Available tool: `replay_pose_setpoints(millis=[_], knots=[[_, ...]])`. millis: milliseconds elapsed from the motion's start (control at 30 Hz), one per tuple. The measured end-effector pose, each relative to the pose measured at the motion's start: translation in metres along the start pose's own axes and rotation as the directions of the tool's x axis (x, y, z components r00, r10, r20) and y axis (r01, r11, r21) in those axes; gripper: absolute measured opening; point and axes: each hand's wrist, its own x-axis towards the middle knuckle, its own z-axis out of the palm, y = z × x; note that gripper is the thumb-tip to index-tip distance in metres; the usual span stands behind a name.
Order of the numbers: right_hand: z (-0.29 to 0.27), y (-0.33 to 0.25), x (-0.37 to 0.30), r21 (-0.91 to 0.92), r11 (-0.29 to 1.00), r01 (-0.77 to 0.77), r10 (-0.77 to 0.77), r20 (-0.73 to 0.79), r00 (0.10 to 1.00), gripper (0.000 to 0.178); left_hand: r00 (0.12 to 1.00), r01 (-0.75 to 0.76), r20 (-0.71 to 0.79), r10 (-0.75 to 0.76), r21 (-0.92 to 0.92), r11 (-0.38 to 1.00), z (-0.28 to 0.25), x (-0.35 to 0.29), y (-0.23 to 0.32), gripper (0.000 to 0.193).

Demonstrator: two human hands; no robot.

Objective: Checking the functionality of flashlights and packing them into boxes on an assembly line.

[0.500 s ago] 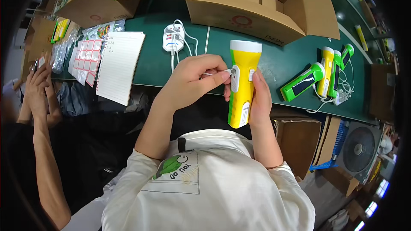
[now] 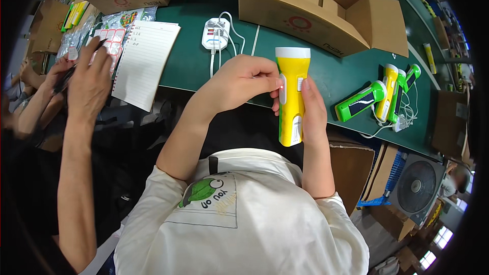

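Yellow flashlight at the centre of the frame, held upright in front of the wearer, its white head toward the top. The right hand wraps the barrel from the right, thumb laid beside the white switch. The left hand comes in from the left, thumb and fingers drawn together against the pale side panel, where a red light shows — whether they pinch a plug cannot be told. At the upper centre, a white charging block with cables stands on the green table; to its right is an open carton. At right centre, a green flashlight lies near a second yellow flashlight and further green ones. At the upper left, a ruled notebook adjoins a sheet of red-bordered labels — over the latter reaches a co-worker's hand. Lower right: a round fan.
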Motion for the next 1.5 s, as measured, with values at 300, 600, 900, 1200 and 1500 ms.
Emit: replay_pose_setpoints(millis=[300,600,900,1200,1500], knots=[[-0.007,0.005,0.003,0.157,0.984,-0.082,0.083,-0.001,0.997,0.047,0.999,0.042,0.027,-0.039,-0.125,0.991,0.005,0.007,-0.001,0.022],[-0.010,0.008,0.007,0.362,0.924,-0.120,0.080,0.123,0.989,0.046,0.993,-0.045,-0.101,0.065,0.188,0.981,0.012,0.000,0.011,0.027],[0.010,-0.003,-0.002,-0.114,0.980,0.161,-0.181,-0.192,0.965,0.041,0.958,-0.157,-0.136,0.252,0.487,0.859,0.005,-0.002,-0.001,0.024],[-0.023,-0.036,-0.011,-0.507,0.705,0.495,-0.653,-0.195,0.731,0.059,0.798,-0.444,-0.499,0.338,-0.109,0.889,-0.029,-0.013,-0.041,0.024],[-0.009,-0.044,-0.006,-0.912,-0.270,0.309,-0.639,0.410,0.651,0.057,0.850,-0.450,-0.367,0.378,-0.132,0.883,0.007,0.014,-0.008,0.055]])
